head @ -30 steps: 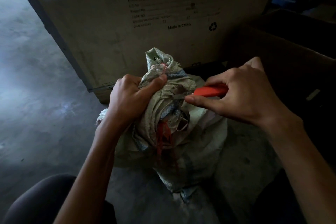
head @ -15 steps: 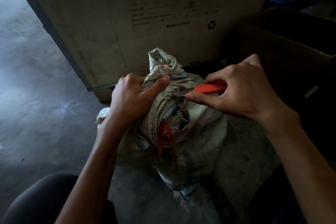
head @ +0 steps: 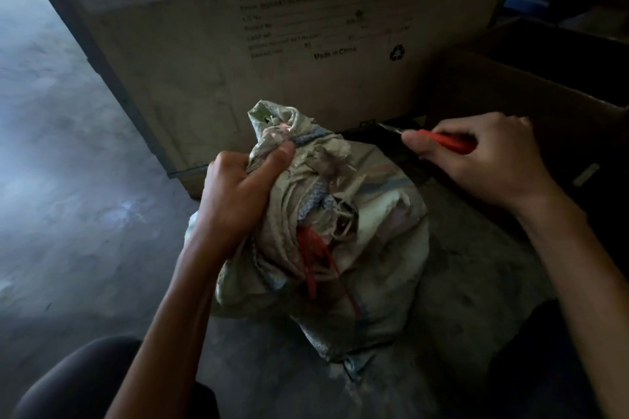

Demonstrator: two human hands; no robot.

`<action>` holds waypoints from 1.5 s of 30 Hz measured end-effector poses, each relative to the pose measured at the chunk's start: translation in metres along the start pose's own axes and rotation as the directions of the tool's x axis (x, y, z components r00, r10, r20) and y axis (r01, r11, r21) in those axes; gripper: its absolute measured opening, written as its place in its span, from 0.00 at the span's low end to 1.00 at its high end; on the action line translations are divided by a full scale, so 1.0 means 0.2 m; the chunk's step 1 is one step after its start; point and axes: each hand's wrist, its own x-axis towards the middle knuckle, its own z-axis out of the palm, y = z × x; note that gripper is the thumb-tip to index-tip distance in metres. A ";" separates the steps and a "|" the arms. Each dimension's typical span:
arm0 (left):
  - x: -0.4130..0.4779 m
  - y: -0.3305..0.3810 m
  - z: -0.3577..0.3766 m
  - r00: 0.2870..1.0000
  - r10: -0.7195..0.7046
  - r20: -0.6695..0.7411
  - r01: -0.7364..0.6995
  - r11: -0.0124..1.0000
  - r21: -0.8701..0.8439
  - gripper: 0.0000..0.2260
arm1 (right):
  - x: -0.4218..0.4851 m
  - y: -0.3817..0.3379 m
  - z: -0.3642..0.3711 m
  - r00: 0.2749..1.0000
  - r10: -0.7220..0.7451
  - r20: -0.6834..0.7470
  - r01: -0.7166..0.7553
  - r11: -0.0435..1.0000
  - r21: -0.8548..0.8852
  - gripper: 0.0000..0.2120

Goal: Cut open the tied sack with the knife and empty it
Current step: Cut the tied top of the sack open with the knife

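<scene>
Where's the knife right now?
In the head view, the knife is in the right hand, off to the right of the sack, clear of it, its blade pointing left toward the big cardboard box.

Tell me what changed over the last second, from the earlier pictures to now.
The right hand drew the knife back to the right, away from the sack; its blade, which was at the bunched neck before, now points clear of the cloth. Nothing was taken up or let go. The left hand keeps gripping the neck, the red string hangs as before, and the cardboard box has not moved.
</scene>
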 end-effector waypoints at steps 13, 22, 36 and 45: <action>-0.07 0.03 0.07 0.986 -0.028 0.163 0.097 0.894 -0.438 0.23 | -0.09 -0.37 0.30 0.961 0.057 0.269 -0.269 0.398 0.877 0.18; -0.07 0.03 -0.01 0.975 0.073 0.210 -0.010 0.959 -0.283 0.18 | -0.08 -0.34 0.30 0.977 0.002 0.212 -0.177 0.556 0.812 0.13; -0.06 0.03 -0.14 0.896 0.116 0.428 0.042 0.939 -0.342 0.06 | -0.05 -0.27 0.23 0.927 -0.290 0.237 -0.028 0.576 0.817 0.08; -0.07 0.04 -0.05 0.960 -0.134 0.247 0.237 0.857 -0.457 0.20 | -0.06 -0.30 0.31 0.957 0.288 0.041 -0.240 0.701 0.671 0.28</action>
